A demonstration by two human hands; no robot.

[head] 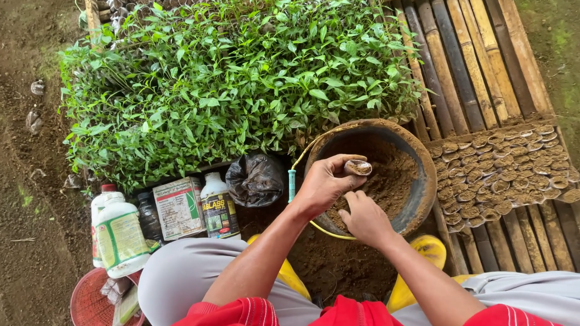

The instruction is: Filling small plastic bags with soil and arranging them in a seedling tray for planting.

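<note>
The left hand (325, 183) holds a small soil-filled cup (357, 167) between thumb and fingertips, raised over the near rim of the basin (426, 182); the cup sits upright, its brown fill showing at the top. The right hand (364, 218) lies just below it, fingers curled down into the soil (393, 177) in the basin; whether it grips any soil cannot be told. A yellow cord (310, 147) runs along the basin's left edge.

Right of the basin, rows of filled cups (505, 169) stand packed on the bamboo slats (464, 53). Behind the basin spreads a dense bed of seedlings (241, 82). To the left sit a black bag (257, 179), a dark bottle (219, 205), a carton (178, 207), a white jug (118, 237) and a red basket (91, 307). Yellow boots (429, 250) rest on dirt beneath the arms.
</note>
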